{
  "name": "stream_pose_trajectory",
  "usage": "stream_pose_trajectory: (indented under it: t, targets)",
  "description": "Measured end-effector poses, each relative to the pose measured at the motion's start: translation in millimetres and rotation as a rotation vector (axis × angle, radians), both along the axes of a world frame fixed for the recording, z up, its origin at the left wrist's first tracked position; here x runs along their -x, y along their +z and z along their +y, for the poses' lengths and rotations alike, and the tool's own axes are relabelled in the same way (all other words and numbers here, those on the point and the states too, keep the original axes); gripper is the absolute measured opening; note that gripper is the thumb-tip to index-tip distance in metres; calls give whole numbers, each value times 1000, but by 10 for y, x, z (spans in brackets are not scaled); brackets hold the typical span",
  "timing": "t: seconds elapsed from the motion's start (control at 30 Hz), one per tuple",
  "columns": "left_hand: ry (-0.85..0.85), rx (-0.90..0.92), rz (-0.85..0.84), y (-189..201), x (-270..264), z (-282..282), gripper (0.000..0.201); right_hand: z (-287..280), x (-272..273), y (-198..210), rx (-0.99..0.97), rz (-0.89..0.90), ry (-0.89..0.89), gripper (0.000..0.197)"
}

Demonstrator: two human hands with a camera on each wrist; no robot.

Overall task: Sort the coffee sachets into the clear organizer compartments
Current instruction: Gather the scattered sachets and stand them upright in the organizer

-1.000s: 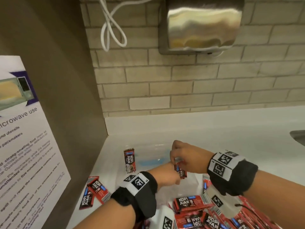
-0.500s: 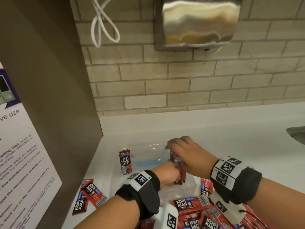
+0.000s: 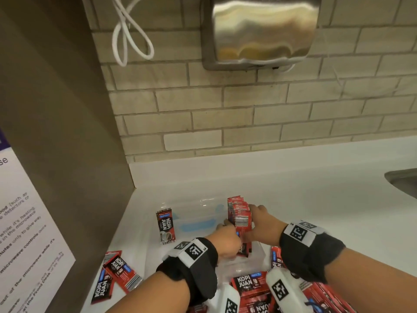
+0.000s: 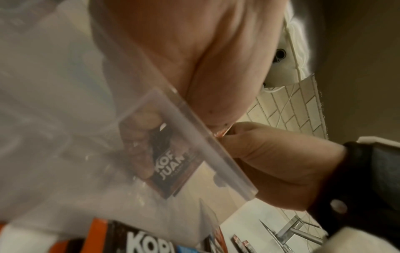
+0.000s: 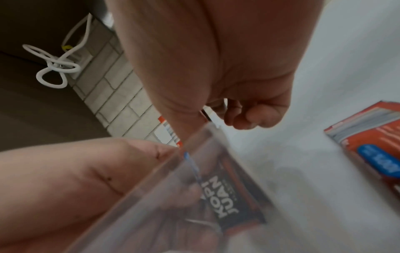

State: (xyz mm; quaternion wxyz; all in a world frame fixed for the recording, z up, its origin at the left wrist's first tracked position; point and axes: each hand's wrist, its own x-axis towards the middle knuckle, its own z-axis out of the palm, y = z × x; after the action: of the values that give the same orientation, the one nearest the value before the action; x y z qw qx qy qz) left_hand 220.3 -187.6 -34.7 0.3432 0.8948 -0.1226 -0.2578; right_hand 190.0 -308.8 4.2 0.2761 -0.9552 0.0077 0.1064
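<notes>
A clear organizer (image 3: pixel 204 201) stands on the white counter. In its right compartment a stack of red Kopi Juan sachets (image 3: pixel 239 214) stands upright on edge. My left hand (image 3: pixel 228 241) grips the near end of the stack from the left, its fingers (image 4: pixel 140 145) showing through the clear wall (image 4: pixel 195 137) against a sachet (image 4: pixel 171 171). My right hand (image 3: pixel 259 223) holds the stack from the right, fingers curled (image 5: pixel 249 116). In the right wrist view the same sachet (image 5: pixel 229 202) shows behind the organizer wall (image 5: pixel 151 179). One sachet (image 3: pixel 165 225) stands at the organizer's left; whether inside, I cannot tell.
Loose sachets lie on the counter at the left (image 3: pixel 115 272) and in a pile (image 3: pixel 248 284) under my wrists. A brown cabinet side (image 3: pixel 56 132) with a notice (image 3: pixel 22 233) walls off the left. A steel dispenser (image 3: pixel 264 30) and white cable (image 3: pixel 133 37) hang on the brick wall. A sink edge (image 3: pixel 404 181) is at right.
My hands have come lower into the organizer. A taller stack of upright sachets now shows between them, where only a sachet or two was seen before.
</notes>
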Motion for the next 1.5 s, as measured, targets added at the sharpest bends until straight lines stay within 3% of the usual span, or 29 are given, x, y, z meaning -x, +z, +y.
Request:
stream_pose_trajectory:
  t: [0.07,0.3,0.57,0.77,1.2,1.37,1.5]
  targets:
    - [-1,-9,-30,-3,-13,8,53,35,20,32,18,2,48,63]
    - [-35,-31,1,21,-33,-8,55,27,19,-86,-127,-41,-27,59]
    - [-38,-1,54,-6,-19,-8,57,28,47,-192,-152,-24,-21,60]
    - [7,-6,81,23,-12,32,65,32,99,-221,-218,-17,-51,76]
    - [-39,-36,1,456,227,181,48,-54,106,-125,-297,32,-142,101]
    - [6,126,-100,798,400,602,55,-103,331,185,-238,-168,-145,103]
    - [205,320,-224,981,661,1263,46,-5,625,445,-73,-527,-70,68]
